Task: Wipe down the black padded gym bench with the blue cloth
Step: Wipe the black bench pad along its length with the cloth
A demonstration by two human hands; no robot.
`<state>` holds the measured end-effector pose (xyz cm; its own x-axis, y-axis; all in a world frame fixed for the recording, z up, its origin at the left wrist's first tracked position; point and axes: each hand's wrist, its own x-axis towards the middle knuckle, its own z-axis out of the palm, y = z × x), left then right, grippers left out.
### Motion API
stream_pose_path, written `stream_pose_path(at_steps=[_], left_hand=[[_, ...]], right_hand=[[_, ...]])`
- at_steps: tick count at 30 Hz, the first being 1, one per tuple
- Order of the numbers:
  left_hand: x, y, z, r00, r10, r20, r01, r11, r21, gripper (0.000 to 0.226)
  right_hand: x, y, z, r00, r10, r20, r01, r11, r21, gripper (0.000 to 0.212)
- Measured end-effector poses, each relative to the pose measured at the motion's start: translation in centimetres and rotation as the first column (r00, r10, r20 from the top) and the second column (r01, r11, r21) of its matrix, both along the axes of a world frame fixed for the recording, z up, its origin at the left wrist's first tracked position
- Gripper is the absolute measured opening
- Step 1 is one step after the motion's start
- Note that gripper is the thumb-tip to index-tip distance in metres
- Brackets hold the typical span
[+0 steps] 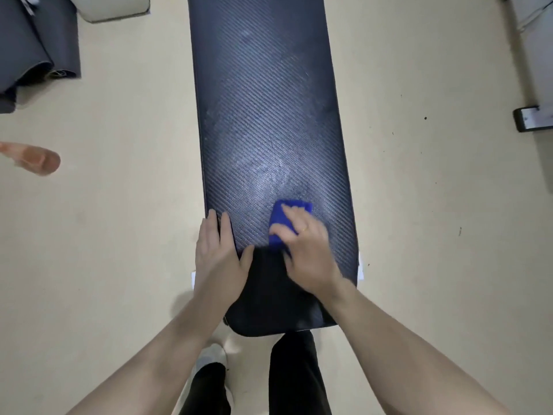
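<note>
The black padded gym bench point(266, 109) runs from the top of the view down to my legs, its woven-pattern top streaked with pale wet marks. My right hand point(308, 253) presses the folded blue cloth point(282, 217) flat onto the near part of the pad, fingers spread over it. My left hand point(217, 256) lies flat on the bench's left edge, fingers extended, holding nothing. The hand covers the cloth's lower part.
Beige floor surrounds the bench. Dark rolled mats point(33, 52) lie at the top left, with a pale cushion point(113, 7) beside them. An orange object point(39, 158) rests on the floor at left. A grey metal frame foot point(532, 118) sits at the right edge.
</note>
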<state>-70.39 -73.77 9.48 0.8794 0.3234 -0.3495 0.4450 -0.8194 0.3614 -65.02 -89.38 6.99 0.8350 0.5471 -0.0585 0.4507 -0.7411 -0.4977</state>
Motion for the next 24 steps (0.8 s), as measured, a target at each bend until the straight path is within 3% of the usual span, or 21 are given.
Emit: stream_pose_path(at_steps=[2,4,6,9,11,13,15,17,19,22,24], left_hand=[[-0.2,0.0,0.5,1.000,0.002,-0.019,-0.002,1.000,-0.027,0.073],[-0.1,0.1,0.8,0.998,0.004,-0.066,-0.009,0.997,-0.080,0.089],[0.1,-0.2,0.8,0.991,0.034,-0.131,-0.057,0.983,-0.176,0.106],[0.4,-0.8,0.4,0.983,0.097,-0.156,-0.130,0.967,-0.219,0.114],[0.4,-0.7,0.3,0.983,0.094,-0.161,-0.128,0.967,-0.221,0.113],[-0.1,0.0,0.4,0.983,0.085,-0.162,-0.120,0.968,-0.218,0.109],[-0.7,0.6,0.3,0.985,0.093,-0.145,-0.122,0.971,-0.207,0.099],[-1.4,1.0,0.3,0.980,0.146,-0.137,-0.175,0.958,-0.229,0.087],[-2.2,1.4,0.2,0.960,0.215,-0.176,-0.262,0.915,-0.308,0.077],[-2.9,1.5,-0.1,0.906,0.355,-0.232,-0.424,0.749,-0.510,0.050],[-3.5,1.1,-0.3,0.866,0.440,-0.237,-0.488,0.644,-0.589,0.031]], right_hand=[[-0.8,-0.9,0.3,0.975,0.218,-0.048,-0.219,0.976,0.003,0.045],[2.2,-2.5,0.3,0.944,0.324,-0.063,-0.325,0.945,-0.017,0.045],[5.3,-4.0,0.2,0.982,0.186,-0.027,-0.187,0.981,-0.047,0.041],[7.3,-4.9,-0.5,0.983,-0.181,-0.009,0.180,0.981,-0.067,0.038],[4.8,-3.9,-0.7,0.967,-0.253,0.006,0.253,0.967,-0.039,0.039],[-0.3,-3.0,-0.5,0.987,-0.158,-0.012,0.158,0.987,0.002,0.042],[-5.4,-3.1,0.0,0.995,0.049,-0.089,-0.047,0.999,0.028,0.041],[-5.8,-4.3,0.7,0.961,0.231,-0.153,-0.229,0.973,0.031,0.038],[-2.9,-5.4,1.0,0.951,0.284,-0.121,-0.288,0.958,-0.017,0.038],[0.3,-6.2,0.5,0.998,-0.053,-0.040,0.049,0.994,-0.097,0.037],[-0.3,-5.3,0.1,0.954,-0.298,-0.036,0.293,0.950,-0.106,0.038]])
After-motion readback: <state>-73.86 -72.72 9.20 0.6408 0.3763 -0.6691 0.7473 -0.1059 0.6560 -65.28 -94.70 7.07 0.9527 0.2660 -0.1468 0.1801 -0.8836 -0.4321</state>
